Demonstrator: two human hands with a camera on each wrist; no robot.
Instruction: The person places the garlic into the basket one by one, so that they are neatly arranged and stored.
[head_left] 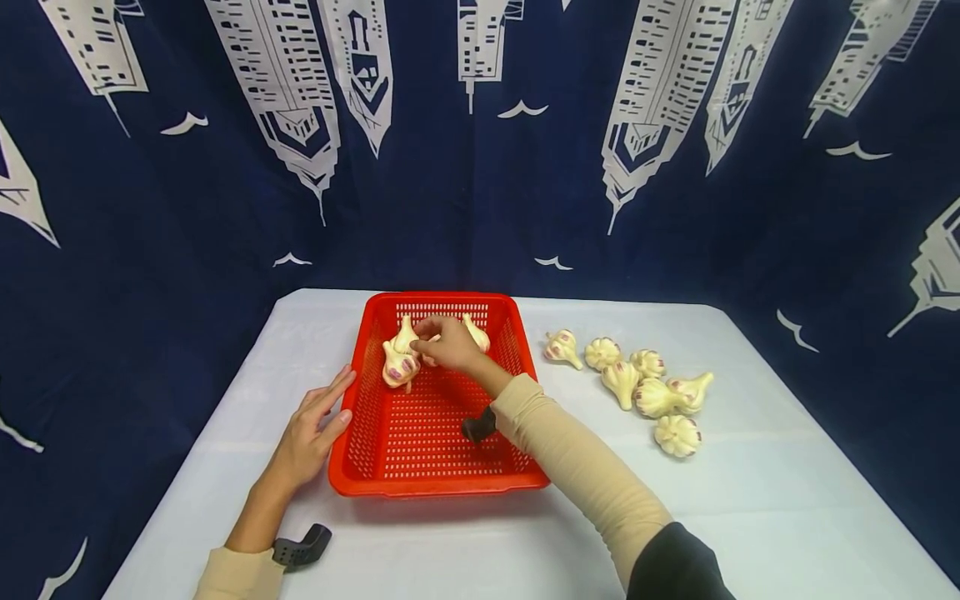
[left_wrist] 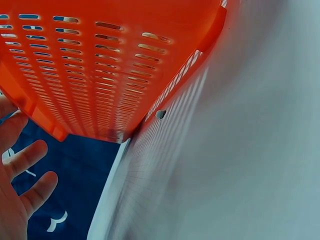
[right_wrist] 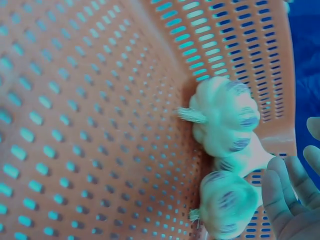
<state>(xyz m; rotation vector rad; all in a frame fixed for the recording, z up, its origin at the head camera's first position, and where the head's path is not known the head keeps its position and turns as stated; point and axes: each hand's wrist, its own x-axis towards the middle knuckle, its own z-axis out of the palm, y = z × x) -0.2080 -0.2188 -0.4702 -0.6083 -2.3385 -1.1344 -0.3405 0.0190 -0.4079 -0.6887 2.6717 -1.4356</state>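
My right hand point(head_left: 450, 343) is inside the red plastic basket point(head_left: 438, 486), over its far left part, with fingertips close to the garlic bulbs there. In the right wrist view its fingers point(right_wrist: 280, 182) reach out loosely beside the bulbs, apparently gripping none. One garlic bulb point(head_left: 400, 367) lies by the left wall, with another garlic bulb point(head_left: 406, 335) just behind it. A further bulb is partly hidden beneath the hand, and one garlic bulb point(head_left: 476, 333) leans near the far right corner. My left hand point(head_left: 306, 437) rests its straight fingertips against the basket's left rim.
Right of the basket, several loose garlic bulbs point(head_left: 651, 387) are clustered on the white table point(head_left: 750, 517). A dark blue cloth point(head_left: 472, 200) with white building prints hangs behind the table. Black wrist-worn devices point(head_left: 303, 547) sit by both wrists.
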